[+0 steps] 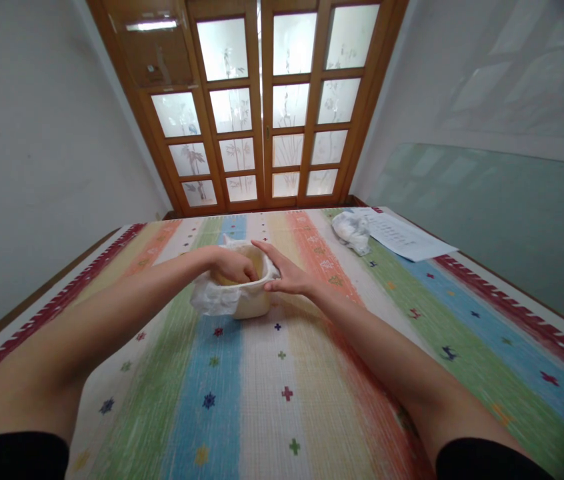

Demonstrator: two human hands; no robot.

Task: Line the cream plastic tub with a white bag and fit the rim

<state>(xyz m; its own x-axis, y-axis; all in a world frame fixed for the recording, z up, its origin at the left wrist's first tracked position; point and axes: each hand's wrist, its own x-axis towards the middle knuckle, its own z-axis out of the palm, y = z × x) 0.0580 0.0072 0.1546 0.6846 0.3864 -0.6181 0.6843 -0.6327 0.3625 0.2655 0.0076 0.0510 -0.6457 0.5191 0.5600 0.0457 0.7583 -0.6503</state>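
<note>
A small cream bin stands on the table, with a white plastic bag lining it and folded over its rim. The bag hangs loosely down the outside at the front left. My left hand reaches down inside the lined bin, its fingers curled; whatever they may hold is hidden. On the right side, my right hand grips the rim, thumb at the near edge and fingers along the far edge.
A striped tablecloth covers the table. Toward the back right lie a crumpled bundle of white plastic bags and printed paper sheets. Walls flank the table, and wooden doors with glass panes stand behind it.
</note>
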